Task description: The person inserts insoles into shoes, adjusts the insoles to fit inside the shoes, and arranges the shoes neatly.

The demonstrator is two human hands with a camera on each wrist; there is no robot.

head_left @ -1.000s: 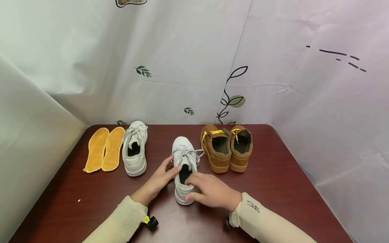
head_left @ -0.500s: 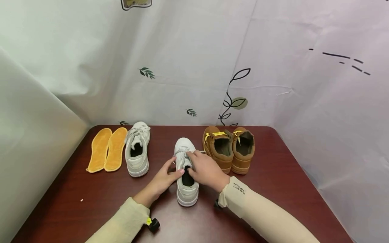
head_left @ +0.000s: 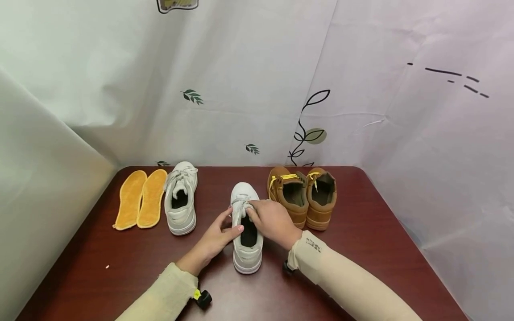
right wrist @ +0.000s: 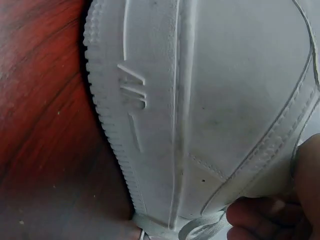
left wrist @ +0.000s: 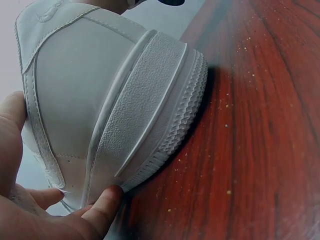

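A white sneaker (head_left: 248, 259) stands in the middle of the table, toe pointing away and its dark inside showing. My left hand (head_left: 217, 234) holds its left side, thumb at the collar opening; in the left wrist view, fingertips (left wrist: 106, 202) touch the sole's edge. At the tongue, just behind the laces, my right hand (head_left: 275, 221) pinches with thumb and curled fingers. The right wrist view has curled fingers (right wrist: 265, 215) beside the sneaker's upper (right wrist: 235, 100); their tips are partly hidden there.
To the left stand another white sneaker (head_left: 181, 216) and two yellow fuzzy insoles (head_left: 131, 196) (head_left: 151, 200) lying flat. Brown shoes (head_left: 298, 211) with yellow laces stand close beyond my right hand. A pale curtain (head_left: 225, 125) hangs behind the dark red table (head_left: 92, 290).
My right hand has moved forward from the sneaker's heel opening to its tongue, and its fingers have drawn together there. My left hand keeps its place on the sneaker's side.
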